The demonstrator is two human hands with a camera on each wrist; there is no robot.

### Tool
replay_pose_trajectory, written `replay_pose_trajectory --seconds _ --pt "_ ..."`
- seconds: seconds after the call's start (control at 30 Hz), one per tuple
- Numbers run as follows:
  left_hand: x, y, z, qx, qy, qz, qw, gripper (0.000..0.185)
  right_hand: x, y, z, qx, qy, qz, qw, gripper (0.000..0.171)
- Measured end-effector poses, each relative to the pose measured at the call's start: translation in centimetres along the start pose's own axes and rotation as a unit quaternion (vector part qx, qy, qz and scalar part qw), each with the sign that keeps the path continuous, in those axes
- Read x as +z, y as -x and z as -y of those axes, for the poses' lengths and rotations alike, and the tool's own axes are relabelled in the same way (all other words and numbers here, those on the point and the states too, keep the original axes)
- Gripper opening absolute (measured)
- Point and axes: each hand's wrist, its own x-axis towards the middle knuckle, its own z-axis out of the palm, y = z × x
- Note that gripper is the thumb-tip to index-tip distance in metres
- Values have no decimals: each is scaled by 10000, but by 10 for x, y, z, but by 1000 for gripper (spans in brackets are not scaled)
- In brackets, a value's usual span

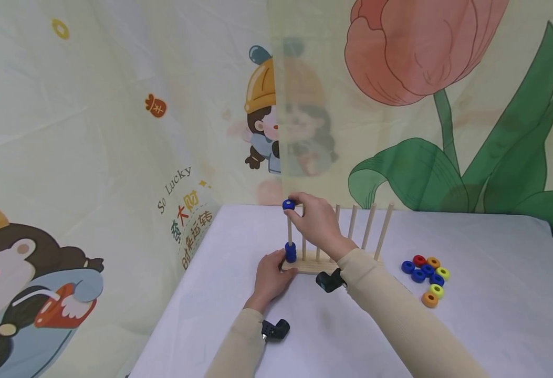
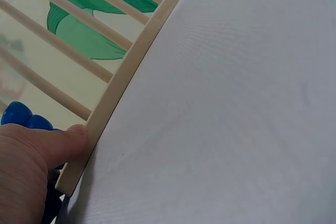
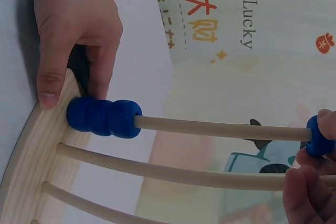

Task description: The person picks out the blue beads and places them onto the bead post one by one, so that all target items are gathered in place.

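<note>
My right hand [image 1: 319, 219] pinches a blue bead [image 1: 288, 205] between thumb and fingers at the top of the leftmost wooden peg. In the right wrist view, the tip of that peg [image 3: 226, 128] meets the blue bead [image 3: 316, 136]. Lower on the same peg, three blue beads [image 3: 107, 116] are stacked against the wooden base [image 1: 309, 268]. With my left hand [image 1: 271, 275] I grip the left end of this base, thumb on its front edge and fingers behind. The left wrist view has the thumb pressing the base [image 2: 126, 72] beside the partly hidden blue beads [image 2: 18, 114].
Several more upright pegs [image 1: 368, 226] stand along the base, with no beads showing on them. To its right, a loose group of blue, yellow, orange and red beads [image 1: 427, 270] lies on the white tablecloth [image 1: 493, 325]. A printed curtain [image 1: 200, 79] hangs behind the table.
</note>
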Motion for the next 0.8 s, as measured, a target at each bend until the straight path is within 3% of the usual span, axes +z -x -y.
replay_pose_trajectory --seconds 0.4,0.8 --pt "0 0 -1 47 52 -45 10000 60 0 3 -2 168 -146 9 9998 38" --pt "2 -1 2 -96 -12 -37 9999 61 -8 20 -1 -189 -981 -885 9911 25"
